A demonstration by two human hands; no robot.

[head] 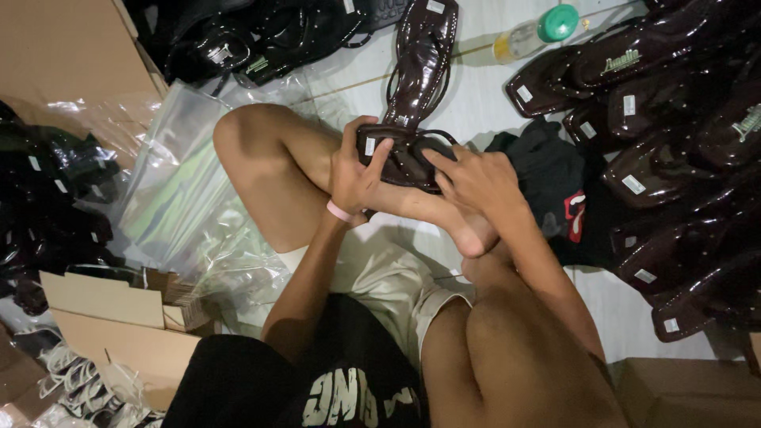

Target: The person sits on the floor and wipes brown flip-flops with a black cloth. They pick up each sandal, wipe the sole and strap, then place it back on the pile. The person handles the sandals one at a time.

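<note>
In the head view, a dark brown glossy sandal (412, 103) is held above the crossed legs, its near end clamped between both hands. The left hand (354, 170) grips the left edge, and the right hand (476, 178) presses on the right. More such sandals (658, 150) are piled on the floor (483, 95) at the right.

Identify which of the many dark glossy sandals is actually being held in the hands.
The dark brown sandal at top centre, gripped at its near end by the left hand and right hand; the others lie piled untouched at right.
</note>
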